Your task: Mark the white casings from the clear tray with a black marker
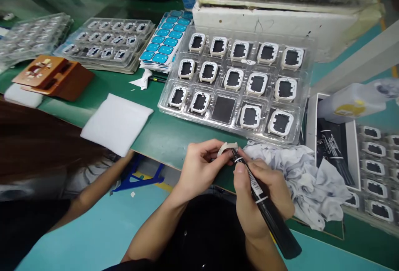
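Black marker (268,208) slants, tip up-left touching white frame (227,148).

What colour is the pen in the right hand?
Black pen, with white bands and a label, in the right hand; head view.

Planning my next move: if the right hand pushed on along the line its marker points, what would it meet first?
The right hand aims the black marker up-left; its tip already touches the white frame in the left hand.

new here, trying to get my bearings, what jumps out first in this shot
Front and centre, the left hand pinches a small white square frame while the right hand puts a black marker pen to it. Just behind lies a clear plastic tray of matching frames, one pocket empty.
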Available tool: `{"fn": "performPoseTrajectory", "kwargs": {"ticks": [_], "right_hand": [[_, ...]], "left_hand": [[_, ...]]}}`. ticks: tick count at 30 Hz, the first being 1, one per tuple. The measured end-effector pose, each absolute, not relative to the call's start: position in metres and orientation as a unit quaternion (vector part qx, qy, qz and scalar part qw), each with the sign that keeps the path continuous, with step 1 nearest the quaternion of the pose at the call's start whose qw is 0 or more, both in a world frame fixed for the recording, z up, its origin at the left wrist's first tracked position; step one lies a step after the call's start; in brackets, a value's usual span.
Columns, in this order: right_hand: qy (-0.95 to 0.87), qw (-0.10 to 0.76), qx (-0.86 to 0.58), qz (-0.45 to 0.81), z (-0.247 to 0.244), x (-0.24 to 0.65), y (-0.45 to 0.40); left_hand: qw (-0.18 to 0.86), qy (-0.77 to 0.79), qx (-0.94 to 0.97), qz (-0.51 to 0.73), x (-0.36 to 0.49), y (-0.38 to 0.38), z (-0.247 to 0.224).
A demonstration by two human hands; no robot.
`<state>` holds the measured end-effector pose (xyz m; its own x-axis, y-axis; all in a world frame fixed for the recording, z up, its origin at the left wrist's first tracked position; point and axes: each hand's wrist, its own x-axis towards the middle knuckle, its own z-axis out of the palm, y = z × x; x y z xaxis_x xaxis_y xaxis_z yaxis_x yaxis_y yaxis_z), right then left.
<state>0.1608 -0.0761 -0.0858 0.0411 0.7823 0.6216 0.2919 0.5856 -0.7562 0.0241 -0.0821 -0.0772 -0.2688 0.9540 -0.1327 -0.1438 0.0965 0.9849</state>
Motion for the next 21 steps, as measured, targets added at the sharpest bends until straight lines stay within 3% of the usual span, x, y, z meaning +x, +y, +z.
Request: {"fn": "performPoseTrajectory", "kwargs": {"ticks": [21], "right_hand": [[-0.694, 0.571, -0.407, 0.165, -0.0824, 0.1614, -0.0760]], "left_hand": [[0.450, 0.585, 0.397, 0.546, 0.0244, -0.0880, -0.0770]]}}
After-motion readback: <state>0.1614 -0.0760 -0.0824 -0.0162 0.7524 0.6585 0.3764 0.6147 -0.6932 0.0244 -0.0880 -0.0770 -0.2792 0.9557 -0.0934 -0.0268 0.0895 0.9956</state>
